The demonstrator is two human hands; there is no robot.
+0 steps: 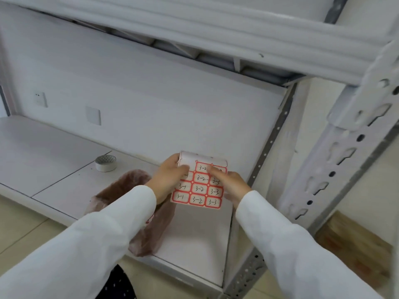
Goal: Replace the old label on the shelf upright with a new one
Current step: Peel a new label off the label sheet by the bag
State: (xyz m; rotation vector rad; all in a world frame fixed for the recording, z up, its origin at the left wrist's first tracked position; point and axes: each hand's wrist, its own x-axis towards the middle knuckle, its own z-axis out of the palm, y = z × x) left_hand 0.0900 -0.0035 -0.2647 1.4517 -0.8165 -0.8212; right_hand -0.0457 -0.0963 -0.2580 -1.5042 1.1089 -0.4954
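A sheet of red-bordered labels (199, 188), handwritten 3-1, 3-2 and 3-3, hangs over the lower shelf board. My left hand (169, 178) grips its left edge, thumb on the face. The fingertips of my right hand (230, 182) rest on a label in the sheet's upper right corner; whether a label is lifted I cannot tell. The white slotted shelf upright (336, 156) rises at the right, apart from both hands. No label shows on its visible face.
A roll of white tape (106, 162) lies on the shelf board (64, 156) to the left. A bin lined with a pinkish bag (138, 203) stands on the board below my left arm. An upper shelf beam (216, 33) runs overhead.
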